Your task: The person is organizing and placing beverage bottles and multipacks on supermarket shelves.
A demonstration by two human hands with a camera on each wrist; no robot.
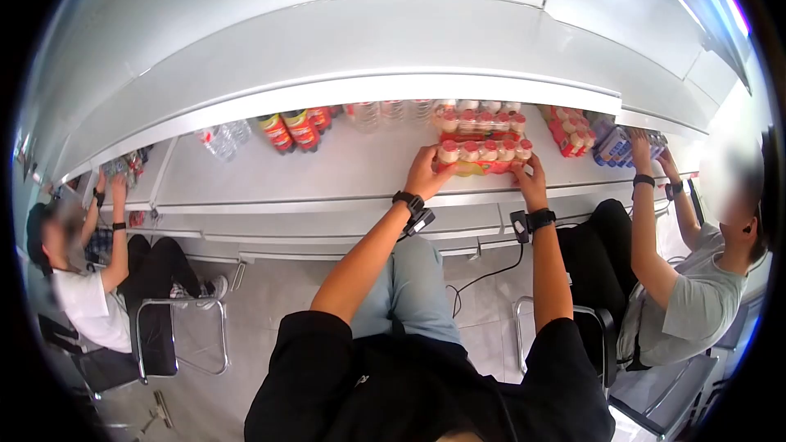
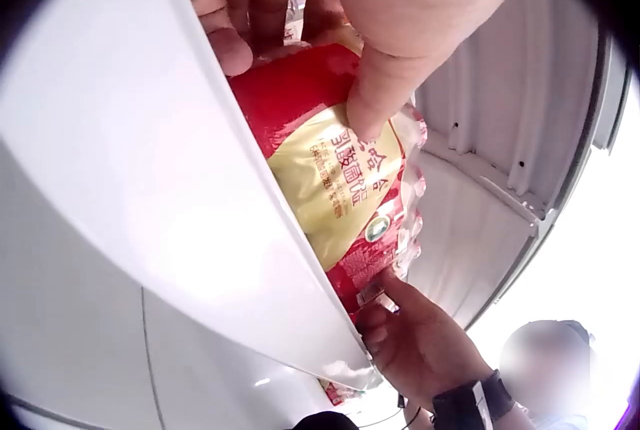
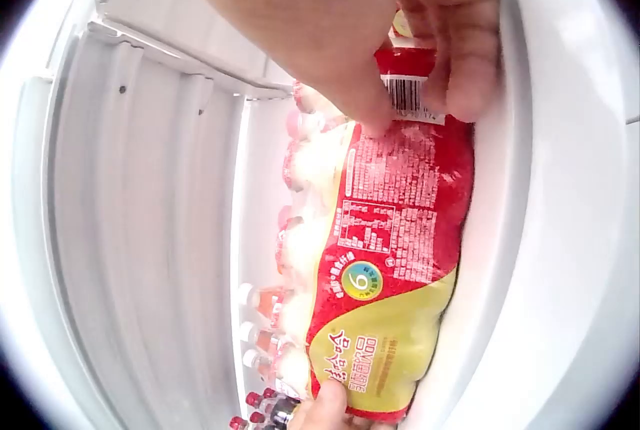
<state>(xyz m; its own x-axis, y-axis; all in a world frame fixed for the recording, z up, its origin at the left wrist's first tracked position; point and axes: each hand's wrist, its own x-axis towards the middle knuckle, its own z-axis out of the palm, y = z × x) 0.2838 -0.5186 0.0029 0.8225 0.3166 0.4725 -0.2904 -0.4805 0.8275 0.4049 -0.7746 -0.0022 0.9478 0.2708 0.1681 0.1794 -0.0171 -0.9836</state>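
A shrink-wrapped pack of small yogurt drink bottles (image 1: 485, 167), red and yellow with pinkish caps, stands on the white shelf near its front edge. My left hand (image 1: 426, 173) grips the pack's left end; in the left wrist view its thumb (image 2: 385, 90) lies over the printed wrap. At the other end, my right hand (image 1: 532, 183) grips the wrap, with thumb and fingers beside the barcode (image 3: 405, 95) in the right wrist view. Directly behind stands another pack of the same bottles (image 1: 481, 124).
Dark red-labelled soda bottles (image 1: 301, 129) and clear bottles (image 1: 362, 115) line the shelf to the left. More red packs (image 1: 571, 131) stand to the right. An upper shelf (image 1: 393, 86) overhangs the goods. Seated people work on both sides, the right one handling blue packs (image 1: 616, 149).
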